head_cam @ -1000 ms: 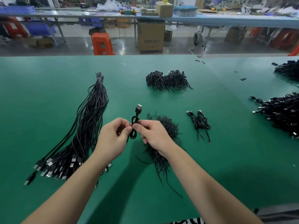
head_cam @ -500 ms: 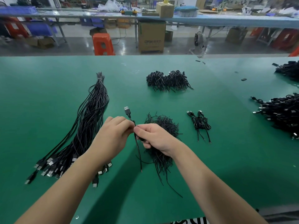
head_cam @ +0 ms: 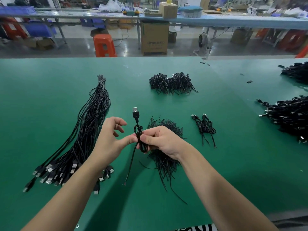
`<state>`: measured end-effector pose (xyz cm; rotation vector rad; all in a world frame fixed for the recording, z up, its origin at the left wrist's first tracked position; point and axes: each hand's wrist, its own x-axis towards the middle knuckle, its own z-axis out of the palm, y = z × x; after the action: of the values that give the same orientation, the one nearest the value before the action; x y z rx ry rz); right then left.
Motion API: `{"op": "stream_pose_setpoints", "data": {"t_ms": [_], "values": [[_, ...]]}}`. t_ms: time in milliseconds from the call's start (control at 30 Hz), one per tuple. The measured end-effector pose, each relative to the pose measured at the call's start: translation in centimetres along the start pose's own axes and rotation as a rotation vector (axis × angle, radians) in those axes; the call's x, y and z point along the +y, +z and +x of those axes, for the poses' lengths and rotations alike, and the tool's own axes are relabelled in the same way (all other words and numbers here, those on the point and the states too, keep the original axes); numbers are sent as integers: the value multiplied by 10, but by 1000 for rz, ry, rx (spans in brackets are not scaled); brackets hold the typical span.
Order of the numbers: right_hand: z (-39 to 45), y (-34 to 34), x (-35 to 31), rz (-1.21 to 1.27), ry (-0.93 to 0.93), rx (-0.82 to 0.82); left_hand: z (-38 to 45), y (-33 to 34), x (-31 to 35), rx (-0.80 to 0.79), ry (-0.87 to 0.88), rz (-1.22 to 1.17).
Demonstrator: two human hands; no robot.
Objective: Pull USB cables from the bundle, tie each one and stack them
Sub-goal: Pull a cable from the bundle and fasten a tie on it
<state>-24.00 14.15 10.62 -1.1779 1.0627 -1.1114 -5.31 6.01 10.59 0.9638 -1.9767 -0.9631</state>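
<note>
While both of my hands work above the middle of the green desk [head_cam: 50, 100], a single black USB cable [head_cam: 139, 135] is held between them. My right hand [head_cam: 164, 141] has its fingers curled round the folded loops of the cable, thumb pressed on the front of the coil. My left hand [head_cam: 110, 142] touches the coil with the thumb tip from the left side; its other fingers are lifted and loosely bent, holding nothing that I can see. The plug of the cable stands upright above the coil, pointing toward the far edge. One loose tail hangs from the coil down toward the near edge, its bare end just above or on the desk; I cannot tell which.

The bundle [head_cam: 83, 135] of untied cables lies on the left part of the desk, running from a bound tip toward the far edge to a spread of plugs toward the near left. A heap of thin black ties [head_cam: 165, 157] lies directly under and behind my right hand. Two tied cables [head_cam: 204, 126] lie just right of that heap, touching each other. Another black pile [head_cam: 171, 83] sits further toward the far edge, centre. Large cable piles [head_cam: 286, 115] occupy the right edge.
</note>
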Motion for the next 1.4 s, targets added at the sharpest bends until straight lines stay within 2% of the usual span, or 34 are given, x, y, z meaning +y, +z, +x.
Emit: {"op": "stream_pose_setpoints", "data": {"t_ms": [133, 367, 467, 533, 600, 700, 933, 1100, 1267, 1400], "values": [[1, -6, 0, -33, 49, -10, 1, 3, -8, -27, 55, 39], [1, -19, 1, -135, 184, 97, 8, 8, -24, -55, 89, 152], [-1, -34, -5, -229, 209, 217, 18, 13, -56, -27, 11, 325], [-4, -51, -11, -301, 259, 301, 24, 15, -83, -29, -94, 532], [-7, -71, -17, -380, 339, 351, 26, 17, -112, -101, -185, 752], [-9, -106, -22, -614, 467, 429, 19, 17, -145, -188, -237, 896], [-8, -207, -16, -1099, 774, 698, 12, 21, -157, -130, -198, 937], [-10, -250, 7, -1060, 948, 813, 11, 21, -157, -106, -193, 942], [-9, -264, 27, -1016, 950, 951, 10, 23, -159, -83, -185, 949], [-3, -264, 35, -1033, 993, 963, 10, 23, -160, -84, -190, 964]]}}
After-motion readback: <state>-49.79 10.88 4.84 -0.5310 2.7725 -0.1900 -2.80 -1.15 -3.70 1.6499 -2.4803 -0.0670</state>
